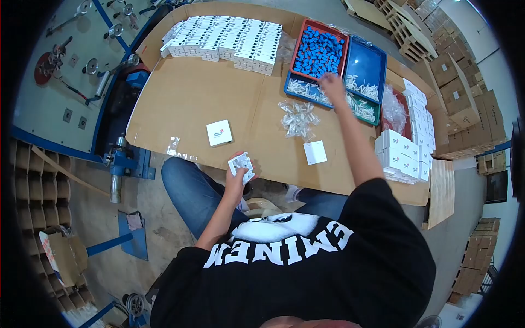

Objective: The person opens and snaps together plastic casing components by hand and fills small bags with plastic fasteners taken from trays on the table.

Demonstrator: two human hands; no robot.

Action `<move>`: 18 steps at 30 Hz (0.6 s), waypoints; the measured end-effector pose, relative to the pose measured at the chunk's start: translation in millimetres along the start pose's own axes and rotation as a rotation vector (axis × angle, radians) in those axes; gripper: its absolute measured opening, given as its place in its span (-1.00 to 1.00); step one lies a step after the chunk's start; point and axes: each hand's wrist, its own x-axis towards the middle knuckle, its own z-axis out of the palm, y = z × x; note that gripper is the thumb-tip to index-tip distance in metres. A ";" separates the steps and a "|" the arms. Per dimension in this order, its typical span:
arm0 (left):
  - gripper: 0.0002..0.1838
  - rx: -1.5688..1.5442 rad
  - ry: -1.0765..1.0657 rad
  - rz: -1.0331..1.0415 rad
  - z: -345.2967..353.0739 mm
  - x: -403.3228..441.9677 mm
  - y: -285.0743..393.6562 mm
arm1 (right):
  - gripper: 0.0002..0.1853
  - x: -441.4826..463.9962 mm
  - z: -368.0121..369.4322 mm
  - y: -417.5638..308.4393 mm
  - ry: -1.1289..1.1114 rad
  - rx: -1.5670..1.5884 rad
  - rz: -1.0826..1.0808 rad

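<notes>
The left hand [236, 177] is at the near edge of the desk [197, 104], a little left of the middle of the frame. Its fingers are closed around a white plastic part [241, 166], which has hollow places on the upper side. The right hand [331, 84] is in the upper middle, over the lower edge of the red tray [294, 64] with blue pieces [318, 50]. This hand is blurred, so I cannot tell if its fingers hold something.

Just below the red tray is a blue tray [286, 87] with small white pieces [304, 89], and to the right is a bigger blue tray [365, 57]. Clear plastic bags [298, 119] lie between the two hands. A white box [219, 133] is above the left hand in the frame, and a white square [315, 152] lies below the bags. Many stacked boxes [224, 38] stand at the upper left of the desk.
</notes>
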 end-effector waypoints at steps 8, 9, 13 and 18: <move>-0.47 -0.182 -0.069 -0.171 21.6 17.2 -26.3 | -0.89 -298.1 134.2 -71.2 -0.614 0.734 0.240; -0.45 -0.065 -0.101 -0.114 20.8 21.3 -35.4 | -0.89 -309.6 139.3 -70.9 -0.493 0.747 0.245; -0.40 0.176 -0.117 -0.015 26.0 23.3 -54.8 | -0.87 -321.4 129.7 -68.6 -0.288 0.503 0.112; -0.39 0.235 -0.124 0.048 26.4 26.3 -51.0 | -0.88 -314.5 128.8 -76.6 -0.296 0.589 0.168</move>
